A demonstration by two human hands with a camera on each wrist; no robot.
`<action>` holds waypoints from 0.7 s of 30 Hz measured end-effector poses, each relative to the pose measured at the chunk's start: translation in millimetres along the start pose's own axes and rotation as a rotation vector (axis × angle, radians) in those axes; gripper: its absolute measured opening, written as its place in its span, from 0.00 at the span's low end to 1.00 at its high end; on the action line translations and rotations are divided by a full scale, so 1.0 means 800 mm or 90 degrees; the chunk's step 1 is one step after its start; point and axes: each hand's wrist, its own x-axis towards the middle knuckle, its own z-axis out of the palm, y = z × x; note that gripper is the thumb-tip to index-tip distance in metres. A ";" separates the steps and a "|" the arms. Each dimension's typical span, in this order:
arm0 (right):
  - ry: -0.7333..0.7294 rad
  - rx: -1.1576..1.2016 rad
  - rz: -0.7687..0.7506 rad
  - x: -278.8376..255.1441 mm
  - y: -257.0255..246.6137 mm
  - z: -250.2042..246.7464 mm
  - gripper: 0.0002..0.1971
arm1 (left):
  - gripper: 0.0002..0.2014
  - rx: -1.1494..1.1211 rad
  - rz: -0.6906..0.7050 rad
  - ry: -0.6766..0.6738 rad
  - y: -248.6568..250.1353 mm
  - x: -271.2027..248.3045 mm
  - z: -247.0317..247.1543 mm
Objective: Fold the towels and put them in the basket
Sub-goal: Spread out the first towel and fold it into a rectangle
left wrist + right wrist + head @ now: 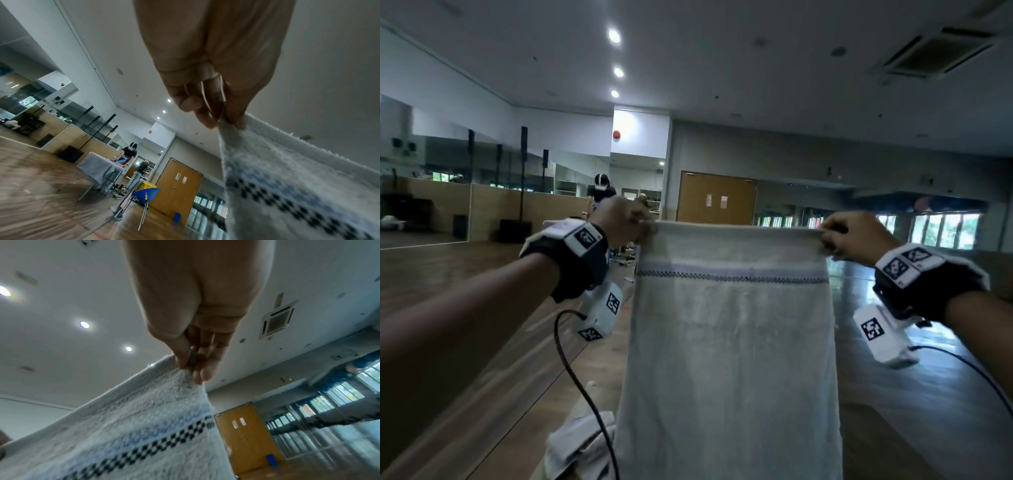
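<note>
A white towel [732,342] with a blue band and a dark checked stripe near its top hangs full length in front of me. My left hand [626,221] pinches its upper left corner between thumb and fingers. My right hand [840,236] pinches the upper right corner, and the top edge is stretched level between them. The left wrist view shows the left hand [222,120] gripping the towel's [287,186] corner; the right wrist view shows the right hand [191,368] doing the same on its side of the towel [133,426]. No basket is in view.
More crumpled white cloth [578,445] lies below at the towel's left. A wooden floor [448,274] spreads around. Far off stand a cloth-covered table [98,165] with a person behind it, a blue chair [147,194], a yellow crate [147,185] and wooden double doors [717,198].
</note>
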 end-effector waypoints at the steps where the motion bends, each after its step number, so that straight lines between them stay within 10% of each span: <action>1: -0.035 -0.008 0.017 -0.003 0.008 0.013 0.05 | 0.08 0.041 0.004 -0.005 -0.008 -0.002 0.012; 12: 0.139 0.047 -0.018 0.016 -0.022 -0.003 0.07 | 0.10 -0.001 0.076 0.195 -0.001 0.022 -0.023; 21: 0.043 0.180 0.011 0.001 0.012 0.030 0.05 | 0.04 -0.155 -0.007 0.007 -0.043 -0.001 -0.015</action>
